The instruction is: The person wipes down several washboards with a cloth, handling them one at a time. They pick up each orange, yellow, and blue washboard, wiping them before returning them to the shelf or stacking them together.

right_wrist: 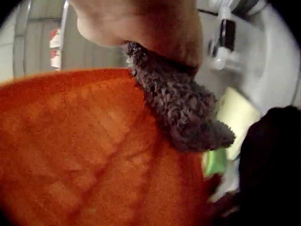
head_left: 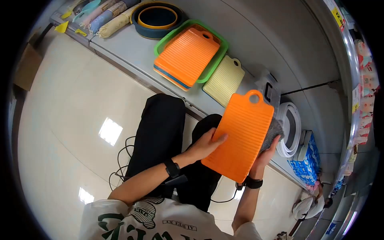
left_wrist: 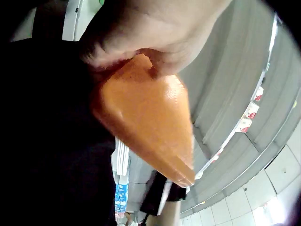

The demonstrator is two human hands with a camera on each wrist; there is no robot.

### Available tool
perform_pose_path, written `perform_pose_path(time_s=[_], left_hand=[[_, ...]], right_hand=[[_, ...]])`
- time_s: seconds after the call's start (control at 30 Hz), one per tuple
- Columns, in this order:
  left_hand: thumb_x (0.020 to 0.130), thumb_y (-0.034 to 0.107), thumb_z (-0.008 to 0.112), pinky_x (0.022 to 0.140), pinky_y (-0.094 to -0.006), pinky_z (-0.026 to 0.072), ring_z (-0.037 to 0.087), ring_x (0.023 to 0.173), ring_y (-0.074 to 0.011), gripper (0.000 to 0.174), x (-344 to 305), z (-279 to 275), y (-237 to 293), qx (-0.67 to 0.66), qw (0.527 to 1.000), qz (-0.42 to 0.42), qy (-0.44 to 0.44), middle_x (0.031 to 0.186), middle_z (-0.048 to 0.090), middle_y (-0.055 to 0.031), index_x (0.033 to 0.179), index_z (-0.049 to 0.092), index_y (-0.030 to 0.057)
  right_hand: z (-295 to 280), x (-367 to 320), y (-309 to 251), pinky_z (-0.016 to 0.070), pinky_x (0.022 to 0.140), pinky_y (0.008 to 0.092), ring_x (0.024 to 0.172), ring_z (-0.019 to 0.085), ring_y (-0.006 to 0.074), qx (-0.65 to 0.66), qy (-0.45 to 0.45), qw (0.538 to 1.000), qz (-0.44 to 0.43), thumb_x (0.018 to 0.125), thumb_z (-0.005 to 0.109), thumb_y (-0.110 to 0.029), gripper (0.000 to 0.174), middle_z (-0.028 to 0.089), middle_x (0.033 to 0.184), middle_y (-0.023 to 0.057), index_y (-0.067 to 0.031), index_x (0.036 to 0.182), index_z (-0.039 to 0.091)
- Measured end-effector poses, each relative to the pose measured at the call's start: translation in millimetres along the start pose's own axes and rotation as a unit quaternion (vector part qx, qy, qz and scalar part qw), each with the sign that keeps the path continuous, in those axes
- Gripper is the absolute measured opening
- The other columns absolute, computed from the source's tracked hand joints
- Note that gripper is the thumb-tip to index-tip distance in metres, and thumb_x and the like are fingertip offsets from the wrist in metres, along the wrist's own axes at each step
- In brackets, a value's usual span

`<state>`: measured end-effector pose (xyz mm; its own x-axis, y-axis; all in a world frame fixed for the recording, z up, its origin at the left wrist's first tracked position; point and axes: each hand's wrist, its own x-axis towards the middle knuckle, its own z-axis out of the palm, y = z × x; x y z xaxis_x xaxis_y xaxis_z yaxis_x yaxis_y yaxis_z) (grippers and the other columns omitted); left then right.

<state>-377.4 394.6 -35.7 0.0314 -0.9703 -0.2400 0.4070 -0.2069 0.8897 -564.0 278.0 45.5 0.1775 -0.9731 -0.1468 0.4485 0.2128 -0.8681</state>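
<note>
An orange ridged washboard (head_left: 242, 138) with a looped handle hole is held tilted over the person's knees. My left hand (head_left: 205, 145) grips its left edge, thumb on the ridged face; the left wrist view shows the same hand (left_wrist: 155, 35) above the board's smooth side (left_wrist: 146, 117). At the right edge, my right hand (head_left: 267, 154) holds a grey fluffy cloth (head_left: 274, 134), partly hidden behind the board. Close up in the right wrist view, the cloth (right_wrist: 181, 101) lies against the board's back (right_wrist: 94, 150), bunched under the hand (right_wrist: 146, 23).
On the low shelf, more orange washboards (head_left: 188, 56) lie in a green basin (head_left: 225, 47), beside a pale yellow washboard (head_left: 226, 78). Dark round basins (head_left: 146, 31), white round basins (head_left: 282, 150) and blue packs (head_left: 306, 160) stand along it. Black cables (head_left: 120, 170) trail over the floor.
</note>
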Motion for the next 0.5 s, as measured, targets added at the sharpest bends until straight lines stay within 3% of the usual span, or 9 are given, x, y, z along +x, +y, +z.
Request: perform_pose_path(time_s=[0.13,0.17,0.2,0.23,0.27,0.33,0.37,0.43,0.5], left_hand=[[0.109,0.048,0.052,0.087,-0.0275,0.0499,0.06,0.098,-0.0124,0.053,-1,12,-1,-0.082,0.997,0.008,-0.004,0.107,0.063,-0.0057,0.131,0.055,0.0002],[0.11,0.046,0.049,0.088,-0.029,0.0507,0.061,0.099,-0.0126,0.052,-4,6,1,-0.124,0.991,0.032,-0.024,0.109,0.064,-0.0052,0.135,0.053,0.0014],[0.111,0.045,0.047,0.089,-0.0304,0.0515,0.061,0.101,-0.0129,0.052,-10,-3,3,-0.168,0.983,0.058,-0.042,0.111,0.064,-0.0048,0.14,0.052,0.0025],[0.112,0.047,0.04,0.096,-0.0355,0.052,0.062,0.111,-0.0153,0.055,-30,-14,19,-0.15,0.987,-0.035,-0.048,0.123,0.064,-0.007,0.147,0.047,0.0048],[0.109,0.037,0.053,0.101,-0.0381,0.0473,0.061,0.11,-0.0193,0.05,-27,-7,-20,-0.347,0.926,0.132,-0.064,0.127,0.062,-0.004,0.152,0.045,0.0112],[0.109,0.038,0.051,0.103,-0.0385,0.0468,0.06,0.114,-0.02,0.051,-37,-17,-32,-0.46,0.867,0.134,-0.139,0.13,0.06,-0.0053,0.152,0.045,0.0107],[0.11,0.038,0.051,0.104,-0.0388,0.0466,0.059,0.115,-0.0203,0.051,-39,-21,-35,-0.483,0.853,0.124,-0.156,0.132,0.06,-0.0059,0.152,0.045,0.0105],[0.11,0.039,0.05,0.106,-0.0393,0.0461,0.058,0.119,-0.0211,0.051,-40,-24,-37,-0.5,0.841,0.109,-0.175,0.135,0.058,-0.0072,0.152,0.045,0.01],[0.11,0.04,0.049,0.108,-0.0397,0.0456,0.057,0.122,-0.0218,0.052,-41,-25,-37,-0.501,0.84,0.099,-0.182,0.138,0.057,-0.0084,0.152,0.044,0.0096]], right_hand=[[57,-45,-4,0.0392,0.117,0.0412,0.136,0.053,0.0259,-0.018,-0.06,0.997,-0.053,0.109,0.043,-0.055,0.066,0.055,0.15,0.0104,-0.0047,0.152,0.045],[53,-56,6,0.0322,0.122,0.0419,0.142,0.047,0.025,-0.05,-0.124,0.991,-0.03,0.11,0.038,-0.054,0.067,0.05,0.155,0.0099,-0.0039,0.154,0.04],[55,-76,15,0.0335,0.121,0.0427,0.143,0.045,0.0251,-0.161,-0.108,0.981,0.024,0.11,0.037,-0.055,0.069,0.045,0.158,0.0092,-0.0042,0.156,0.038],[54,-89,29,0.0298,0.122,0.0457,0.147,0.041,0.0288,-0.334,-0.262,0.905,-0.027,0.109,0.043,-0.044,0.062,0.042,0.16,0.0127,-0.0045,0.156,0.039],[56,-99,45,0.0261,0.124,0.0487,0.15,0.038,0.0324,-0.484,-0.4,0.775,-0.077,0.108,0.05,-0.033,0.056,0.039,0.162,0.0163,-0.0048,0.156,0.041],[117,-127,47,0.0249,0.124,0.0488,0.151,0.038,0.035,-0.596,-0.476,0.608,-0.218,0.09,0.064,-0.017,0.067,0.041,0.162,0.0172,-0.0051,0.154,0.046],[118,-134,55,0.0249,0.124,0.0488,0.151,0.038,0.035,-0.595,-0.48,0.607,-0.217,0.09,0.064,-0.017,0.067,0.041,0.162,0.0172,-0.0051,0.154,0.046],[115,-146,64,0.0256,0.123,0.0489,0.151,0.038,0.0346,-0.626,-0.491,0.54,-0.274,0.076,0.067,-0.013,0.078,0.044,0.16,0.0148,-0.007,0.152,0.049],[117,-143,59,0.026,0.123,0.0488,0.151,0.039,0.0329,-0.618,-0.5,0.544,-0.268,0.077,0.067,-0.013,0.077,0.045,0.16,0.0138,-0.0082,0.152,0.05]])
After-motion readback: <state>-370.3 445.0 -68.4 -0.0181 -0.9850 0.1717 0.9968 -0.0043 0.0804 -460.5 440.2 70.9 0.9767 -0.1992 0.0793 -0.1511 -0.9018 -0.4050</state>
